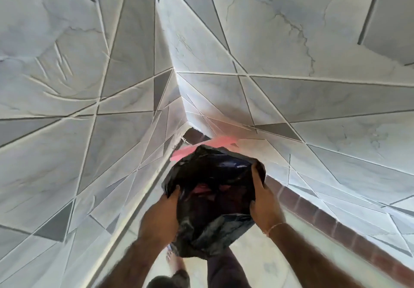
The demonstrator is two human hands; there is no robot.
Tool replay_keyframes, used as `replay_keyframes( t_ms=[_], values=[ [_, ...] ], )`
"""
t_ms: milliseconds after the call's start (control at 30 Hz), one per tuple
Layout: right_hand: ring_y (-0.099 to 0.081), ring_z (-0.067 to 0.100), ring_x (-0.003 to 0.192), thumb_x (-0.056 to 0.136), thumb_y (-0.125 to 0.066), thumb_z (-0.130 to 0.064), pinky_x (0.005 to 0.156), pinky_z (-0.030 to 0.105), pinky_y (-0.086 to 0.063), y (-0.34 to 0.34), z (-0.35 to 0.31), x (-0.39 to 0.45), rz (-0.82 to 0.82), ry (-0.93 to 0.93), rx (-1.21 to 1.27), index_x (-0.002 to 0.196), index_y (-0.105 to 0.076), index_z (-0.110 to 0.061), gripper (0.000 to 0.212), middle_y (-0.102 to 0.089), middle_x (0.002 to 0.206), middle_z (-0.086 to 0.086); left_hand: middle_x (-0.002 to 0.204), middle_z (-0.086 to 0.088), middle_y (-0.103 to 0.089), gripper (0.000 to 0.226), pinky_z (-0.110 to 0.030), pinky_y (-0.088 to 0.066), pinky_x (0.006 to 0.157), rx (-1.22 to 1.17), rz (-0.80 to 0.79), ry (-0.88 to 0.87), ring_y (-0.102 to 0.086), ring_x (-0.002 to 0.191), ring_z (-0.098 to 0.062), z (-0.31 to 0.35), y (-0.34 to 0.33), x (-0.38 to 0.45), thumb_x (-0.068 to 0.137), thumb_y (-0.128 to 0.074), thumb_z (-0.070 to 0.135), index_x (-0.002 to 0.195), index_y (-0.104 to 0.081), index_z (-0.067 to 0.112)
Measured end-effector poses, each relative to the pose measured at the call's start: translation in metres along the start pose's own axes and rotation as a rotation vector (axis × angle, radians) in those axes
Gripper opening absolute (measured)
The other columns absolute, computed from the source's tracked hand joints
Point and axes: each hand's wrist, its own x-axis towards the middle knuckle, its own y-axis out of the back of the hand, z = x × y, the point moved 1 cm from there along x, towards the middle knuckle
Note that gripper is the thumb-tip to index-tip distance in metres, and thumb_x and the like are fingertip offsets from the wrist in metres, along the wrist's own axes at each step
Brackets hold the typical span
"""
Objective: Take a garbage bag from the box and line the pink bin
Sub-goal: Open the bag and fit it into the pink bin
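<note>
Both hands hold a crumpled, glossy black plastic garbage bag (212, 198) out in front of the body, mouth pulled open toward the camera. Left hand (160, 216) grips the bag's left edge w/ fingers curled over the rim, thumb outside; right hand (265, 200) is clenched on the right edge the same way, fingers tucked into the opening & a thin pale bracelet (274, 227) at the wrist. Inside the open bag a few reddish & bluish patches show through the dark film; can't tell if they're reflections or smth behind it. The pink plastic bin (201, 147) sits in the corner just beyond the bag; only slivers of its rim peek past the bag's top & upper-left edge, the rest is blocked by the bag itself, so can't tell whether the bag touches the rim or is just in front of it. Two walls of white marble-look tiles (291, 41) w/ grey geometric line pattern & darker grey triangles meet at that corner, close in on both sides. A dark reddish-brown tile skirting band (324, 216) runs along the foot of the right wall, & a bit of the same shows in the corner behind the bin. Below, a pale glossy floor (264, 260), w/ a dark trouser leg (224, 272) & a foot (174, 265) at the bottom edge, under the bag.
</note>
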Motion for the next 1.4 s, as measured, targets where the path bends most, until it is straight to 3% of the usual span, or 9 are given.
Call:
replay_keyframes(
  t_ms=[133, 367, 533, 700, 867, 1000, 1167, 1300, 1400],
  values=[
    [-0.063, 0.046, 0.103, 0.079, -0.043, 0.000, 0.089, 0.052, -0.053, -0.028, 0.009, 0.013, -0.041, -0.035, -0.056, 0.150, 0.002, -0.045, 0.095, -0.054, 0.134, 0.020, 0.121, -0.005, -0.062, 0.068, -0.041, -0.055, 0.088, 0.041, -0.003, 0.031, -0.067, 0.098, -0.029, -0.007, -0.032, 0.008, 0.091, -0.046, 0.028, 0.148, -0.011, 0.041],
    [-0.061, 0.048, 0.102, 0.077, -0.045, -0.003, 0.086, 0.052, -0.054, -0.076, 0.033, 0.048, -0.086, -0.151, -0.126, 0.148, -0.018, -0.034, 0.081, -0.057, 0.122, 0.018, 0.118, -0.006, -0.062, 0.071, -0.042, -0.058, 0.079, 0.014, -0.098, -0.004, -0.068, 0.093, -0.031, -0.024, -0.091, 0.049, 0.086, -0.046, 0.019, 0.144, -0.013, 0.041],
    [-0.060, 0.048, 0.103, 0.077, -0.043, -0.005, 0.086, 0.050, -0.053, -0.112, 0.055, 0.065, -0.129, -0.224, -0.135, 0.147, -0.017, -0.034, 0.080, -0.058, 0.119, 0.018, 0.123, -0.005, -0.060, 0.082, -0.042, -0.057, 0.077, 0.050, -0.172, -0.027, -0.067, 0.094, -0.030, -0.039, -0.139, 0.070, 0.085, -0.050, 0.020, 0.147, 0.000, 0.041],
    [-0.059, 0.047, 0.105, 0.077, -0.043, -0.004, 0.086, 0.051, -0.053, -0.137, 0.063, 0.094, -0.079, -0.244, -0.082, 0.146, -0.020, -0.033, 0.078, -0.060, 0.120, 0.019, 0.114, -0.010, -0.062, 0.081, -0.042, -0.056, 0.068, -0.020, -0.067, 0.026, -0.067, 0.086, -0.033, -0.048, -0.158, 0.107, 0.082, -0.045, 0.011, 0.147, -0.005, 0.040],
    [-0.061, 0.047, 0.103, 0.077, -0.048, -0.003, 0.084, 0.053, -0.054, -0.155, 0.063, 0.122, -0.068, -0.163, -0.067, 0.147, -0.017, -0.035, 0.084, -0.061, 0.119, 0.019, 0.114, -0.016, -0.063, 0.084, -0.045, -0.056, 0.071, -0.048, 0.010, -0.013, -0.068, 0.086, -0.038, -0.054, -0.164, 0.146, 0.081, -0.050, 0.013, 0.151, -0.008, 0.033],
    [-0.062, 0.048, 0.100, 0.078, -0.055, -0.005, 0.084, 0.055, -0.055, -0.167, 0.072, 0.137, -0.064, -0.154, -0.089, 0.147, -0.008, -0.038, 0.090, -0.061, 0.117, 0.021, 0.112, -0.017, -0.063, 0.088, -0.045, -0.056, 0.070, -0.055, 0.034, -0.017, -0.068, 0.084, -0.038, -0.058, -0.173, 0.168, 0.079, -0.054, 0.014, 0.150, -0.005, 0.032],
    [-0.062, 0.049, 0.100, 0.073, -0.062, -0.005, 0.080, 0.055, -0.057, -0.179, 0.101, 0.146, -0.041, -0.207, -0.126, 0.144, -0.017, -0.037, 0.090, -0.052, 0.129, 0.017, 0.122, -0.014, -0.063, 0.099, -0.047, -0.059, 0.068, -0.077, 0.089, -0.001, -0.069, 0.081, -0.035, -0.068, -0.200, 0.177, 0.080, -0.064, 0.018, 0.149, 0.005, 0.037],
    [-0.062, 0.050, 0.097, 0.070, -0.075, -0.021, 0.076, 0.055, -0.058, -0.190, 0.129, 0.142, -0.070, -0.199, -0.130, 0.143, -0.019, -0.036, 0.093, -0.040, 0.137, 0.012, 0.128, -0.012, -0.060, 0.097, -0.046, -0.058, 0.064, -0.079, 0.073, 0.024, -0.069, 0.079, -0.037, -0.084, -0.223, 0.169, 0.075, -0.070, 0.021, 0.147, -0.007, 0.037],
    [-0.058, 0.049, 0.107, 0.069, -0.075, -0.026, 0.081, 0.054, -0.056, -0.199, 0.151, 0.139, -0.064, -0.201, -0.131, 0.143, -0.022, -0.030, 0.091, -0.037, 0.139, 0.014, 0.126, -0.011, -0.058, 0.073, -0.049, -0.059, 0.071, -0.074, 0.001, 0.074, -0.068, 0.090, -0.039, -0.101, -0.239, 0.162, 0.072, -0.073, 0.032, 0.132, -0.030, 0.027]
  ],
)
